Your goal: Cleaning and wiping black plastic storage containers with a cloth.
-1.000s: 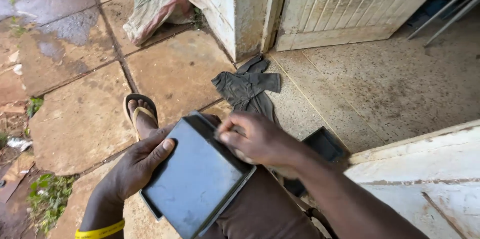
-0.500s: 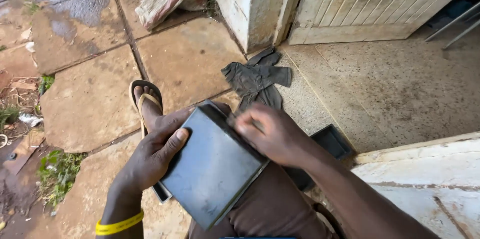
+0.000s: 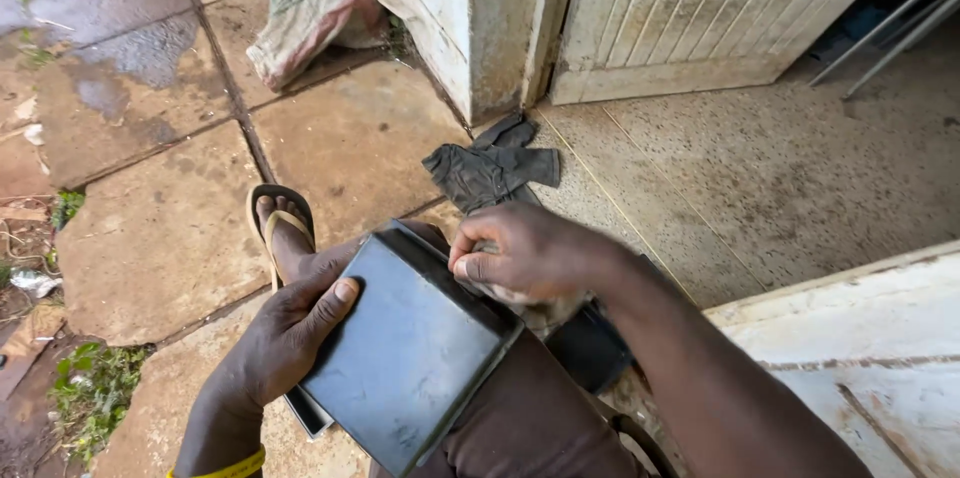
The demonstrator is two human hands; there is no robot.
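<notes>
tray (image 3: pixel 405 363) on lap, rag (image 3: pixel 490 170) beyond (sack (image 3: pixel 305 13) farther)

Both forearms are bare, without sleeves. A yellow band (image 3: pixel 222 465) circles the wrist just behind the left hand (image 3: pixel 285 333). Beyond that hand, a foot wears a tan-strapped flip-flop (image 3: pixel 281 228); brown trousers (image 3: pixel 540 418) cover the lap beneath the right hand (image 3: pixel 525 256).

The right hand (image 3: pixel 525 258) covers the far corner of the dark flat panel (image 3: pixel 410 358), whose near corner the frame's lower edge cuts off.

Open paving ahead; dark rag (image 3: pixel 492 170) and sandalled foot (image 3: pixel 283 233) intrude.
</notes>
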